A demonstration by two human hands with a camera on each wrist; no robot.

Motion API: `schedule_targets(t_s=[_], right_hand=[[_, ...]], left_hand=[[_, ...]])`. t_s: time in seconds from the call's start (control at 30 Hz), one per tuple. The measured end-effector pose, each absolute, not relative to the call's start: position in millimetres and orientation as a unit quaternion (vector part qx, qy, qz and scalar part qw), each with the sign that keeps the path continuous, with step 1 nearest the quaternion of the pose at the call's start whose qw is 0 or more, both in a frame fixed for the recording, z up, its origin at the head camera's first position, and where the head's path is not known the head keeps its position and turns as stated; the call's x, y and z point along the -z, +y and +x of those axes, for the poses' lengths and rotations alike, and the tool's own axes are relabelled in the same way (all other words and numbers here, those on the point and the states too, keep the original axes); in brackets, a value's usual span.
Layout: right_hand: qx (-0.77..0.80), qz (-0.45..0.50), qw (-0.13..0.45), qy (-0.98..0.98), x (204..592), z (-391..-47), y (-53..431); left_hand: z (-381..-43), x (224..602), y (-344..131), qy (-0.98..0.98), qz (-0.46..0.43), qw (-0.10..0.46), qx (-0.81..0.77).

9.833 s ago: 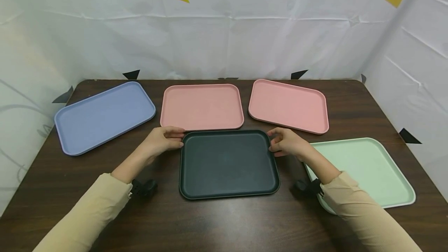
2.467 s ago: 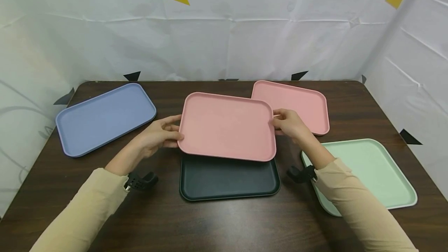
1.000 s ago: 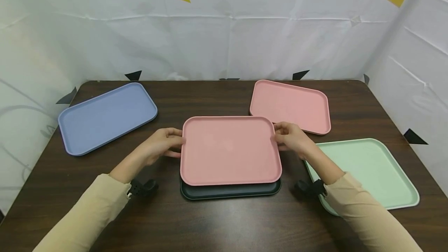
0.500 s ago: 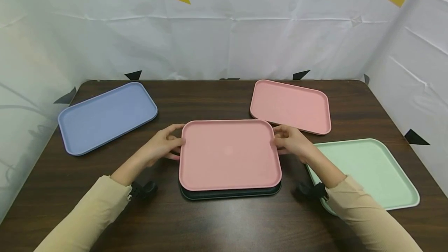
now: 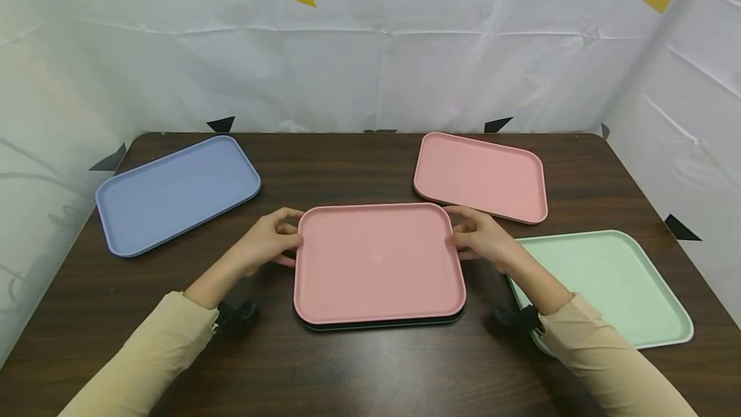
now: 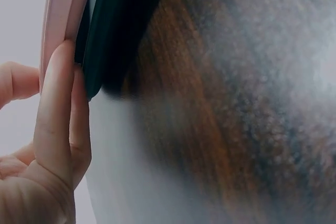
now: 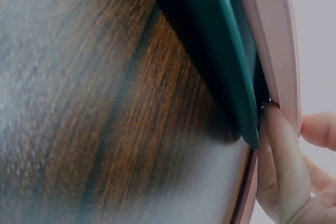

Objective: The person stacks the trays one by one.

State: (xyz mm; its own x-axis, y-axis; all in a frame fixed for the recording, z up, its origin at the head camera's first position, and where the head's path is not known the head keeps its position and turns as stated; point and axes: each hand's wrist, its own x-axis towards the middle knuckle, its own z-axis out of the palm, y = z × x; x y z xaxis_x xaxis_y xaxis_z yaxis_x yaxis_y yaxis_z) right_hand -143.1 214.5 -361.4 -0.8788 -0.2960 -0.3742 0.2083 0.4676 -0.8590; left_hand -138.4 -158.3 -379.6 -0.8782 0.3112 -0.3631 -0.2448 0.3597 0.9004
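Observation:
In the head view a pink tray (image 5: 379, 269) lies level over a dark green tray (image 5: 393, 324), whose front rim alone shows beneath it. My left hand (image 5: 267, 241) pinches the pink tray's left edge between thumb and fingers. At the opposite edge, my right hand (image 5: 482, 239) grips the same tray. Both wrist views show fingertips under the pink rim, with a narrow gap between the pink tray (image 6: 65, 9) and the green tray (image 6: 105, 30) below. From the right wrist, the green tray (image 7: 228, 40) sits just under the pink one (image 7: 273, 40).
A blue tray (image 5: 178, 195) lies slanted at the back left of the dark wooden table (image 5: 370, 372). Another pink tray (image 5: 480, 176) is at the back right. A light green tray (image 5: 608, 285) lies on the right, partly behind the right forearm. White sheeting (image 5: 382, 76) stands behind.
Both hands have lifted the pink tray from the back middle and brought it forward over the dark green one. In the last second it has come slightly nearer and lower, covering more of it.

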Motion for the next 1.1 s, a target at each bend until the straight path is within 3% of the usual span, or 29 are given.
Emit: schedule_targets(t_s=[1.1], right_hand=[[0.508,-0.029,0.216,0.834,366.5,-142.8,212.4]], left_hand=[[-138.7,383.8,-156.4,0.797,0.011,0.234,-0.557]])
